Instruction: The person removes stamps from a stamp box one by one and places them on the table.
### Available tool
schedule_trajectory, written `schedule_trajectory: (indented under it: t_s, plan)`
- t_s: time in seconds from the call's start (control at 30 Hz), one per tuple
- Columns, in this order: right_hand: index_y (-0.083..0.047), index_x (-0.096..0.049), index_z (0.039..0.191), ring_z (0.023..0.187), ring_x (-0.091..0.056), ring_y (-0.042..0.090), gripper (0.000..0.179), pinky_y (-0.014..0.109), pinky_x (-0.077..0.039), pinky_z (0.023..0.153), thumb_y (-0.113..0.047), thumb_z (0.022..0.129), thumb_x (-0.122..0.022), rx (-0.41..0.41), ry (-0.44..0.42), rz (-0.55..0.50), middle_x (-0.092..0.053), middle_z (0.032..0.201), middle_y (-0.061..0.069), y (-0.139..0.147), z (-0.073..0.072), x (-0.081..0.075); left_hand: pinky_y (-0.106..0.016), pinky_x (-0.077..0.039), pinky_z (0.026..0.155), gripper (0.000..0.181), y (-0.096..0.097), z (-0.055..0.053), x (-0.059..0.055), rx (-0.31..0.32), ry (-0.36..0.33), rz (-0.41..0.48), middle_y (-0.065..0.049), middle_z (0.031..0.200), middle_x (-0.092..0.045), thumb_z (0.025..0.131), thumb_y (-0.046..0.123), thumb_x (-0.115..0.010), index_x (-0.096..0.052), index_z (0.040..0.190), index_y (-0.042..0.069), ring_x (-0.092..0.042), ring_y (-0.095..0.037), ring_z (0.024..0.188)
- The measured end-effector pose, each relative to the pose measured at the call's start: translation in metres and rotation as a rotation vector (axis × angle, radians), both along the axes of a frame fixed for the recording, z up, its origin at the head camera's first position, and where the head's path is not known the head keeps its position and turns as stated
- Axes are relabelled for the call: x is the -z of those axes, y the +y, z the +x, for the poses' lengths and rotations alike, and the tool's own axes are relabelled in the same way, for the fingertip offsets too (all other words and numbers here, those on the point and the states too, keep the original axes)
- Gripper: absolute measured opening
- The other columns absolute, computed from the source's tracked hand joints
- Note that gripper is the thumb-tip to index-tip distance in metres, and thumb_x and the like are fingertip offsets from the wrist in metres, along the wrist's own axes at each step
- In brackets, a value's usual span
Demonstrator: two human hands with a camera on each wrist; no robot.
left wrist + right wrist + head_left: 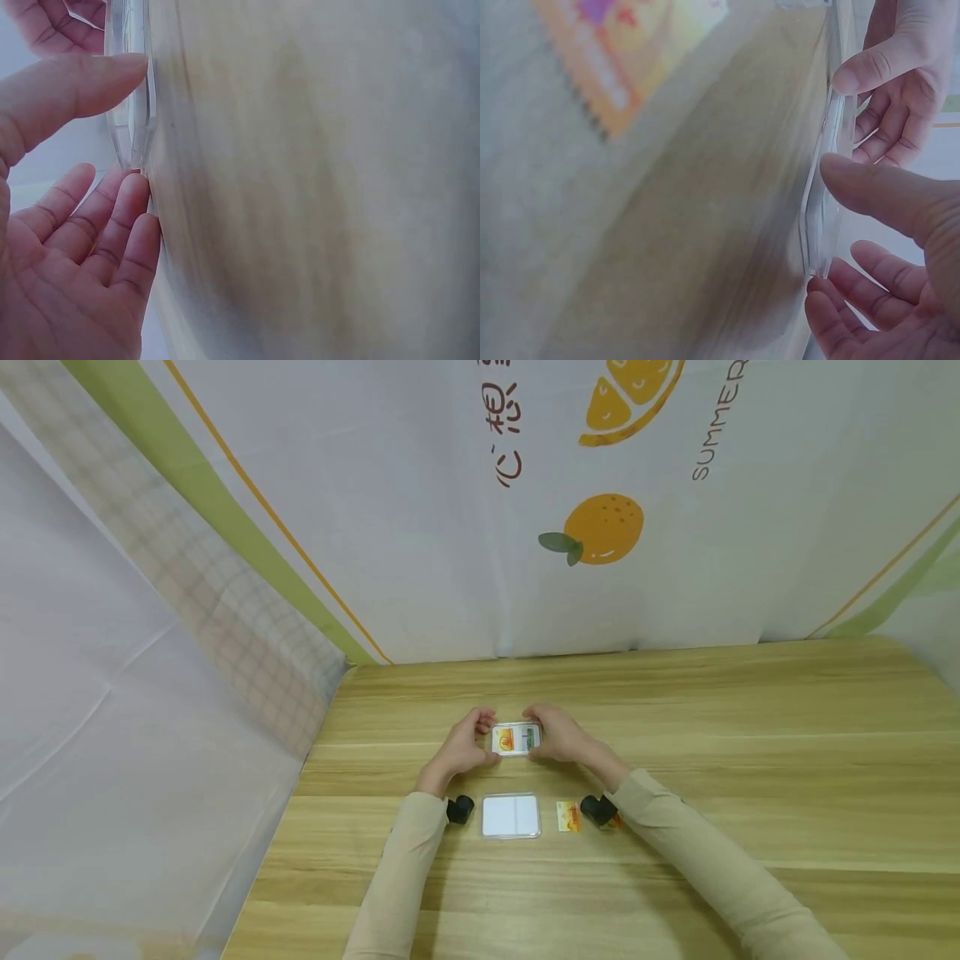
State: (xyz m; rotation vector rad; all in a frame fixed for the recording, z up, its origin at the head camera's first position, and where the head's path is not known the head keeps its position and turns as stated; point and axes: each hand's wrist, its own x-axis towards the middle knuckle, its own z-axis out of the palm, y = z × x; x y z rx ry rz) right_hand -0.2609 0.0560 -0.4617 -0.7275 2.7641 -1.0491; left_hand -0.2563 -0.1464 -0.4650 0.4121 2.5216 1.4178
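Note:
A small clear plastic case [517, 747] with two colourful stamp-like pieces inside lies flat at the middle of the table. At its left end, my left hand [463, 747] grips the edges between thumb and fingers. My right hand [562, 737] holds the right end in the same way. Seen edge-on in the left wrist view, the case [135, 139] has my left thumb [97, 82] on its near edge. In the right wrist view, my right thumb [862, 184] presses the near edge of the case [817, 225], with fingertips at its far corner.
A second clear case [511, 817] with a white insert lies nearer me. To its right is a yellow-orange stamp-like piece [567, 816], and another orange piece is partly hidden under my right wrist camera [597, 810]. A printed curtain [420, 527] hangs behind the table.

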Motion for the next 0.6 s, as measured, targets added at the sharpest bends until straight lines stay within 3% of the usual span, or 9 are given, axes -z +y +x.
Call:
schedule_trajectory:
  t_s: [0.6]
  plan:
    - [0.008, -0.052, 0.119, 0.104, -0.054, 0.032, 0.063, 0.044, -0.043, 0.093, -0.003, 0.065, -0.082, -0.007, 0.014, -0.018, -0.058, 0.115, 0.02, 0.0032, 0.001, -0.0006, -0.039, -0.038, 0.098, 0.07, 0.0017, 0.0001, -0.0029, 0.016, 0.015, -0.029, -0.016, 0.117, -0.051, 0.065, -0.014, -0.072, -0.041, 0.127, -0.006, -0.045, -0.028, 0.106]
